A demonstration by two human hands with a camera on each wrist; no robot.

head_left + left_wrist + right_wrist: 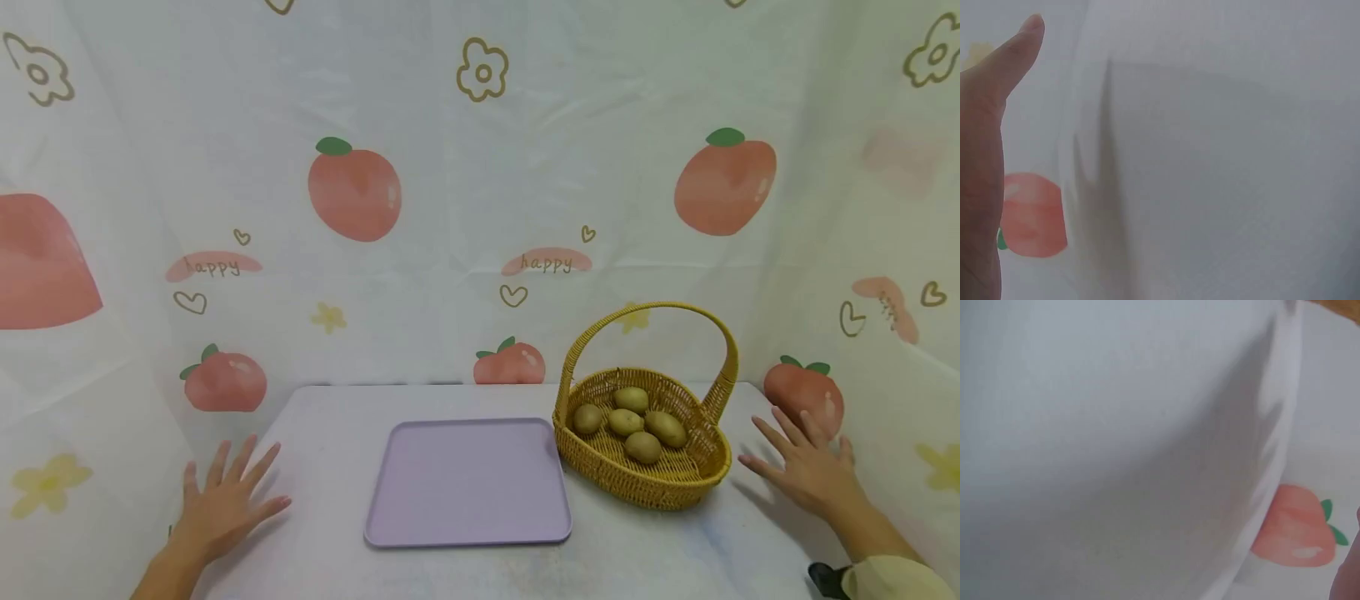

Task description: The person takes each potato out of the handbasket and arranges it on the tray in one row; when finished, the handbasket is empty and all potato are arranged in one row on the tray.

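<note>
On the left side of the table my left hand is held with its fingers spread, touching no object. My right hand is likewise spread and holds nothing, just right of a yellow wicker basket with a tall arched handle. Several potatoes lie inside the basket. Left of the basket a flat light-purple tray lies with nothing on it. In the left wrist view the thumb side of my left hand shows; the right wrist view catches only a sliver of my right hand.
The white table carries the tray in the middle and the basket at the right. Behind and on both sides hangs a white curtain printed with peaches, flowers and hearts. A dark band circles the right wrist by the sleeve.
</note>
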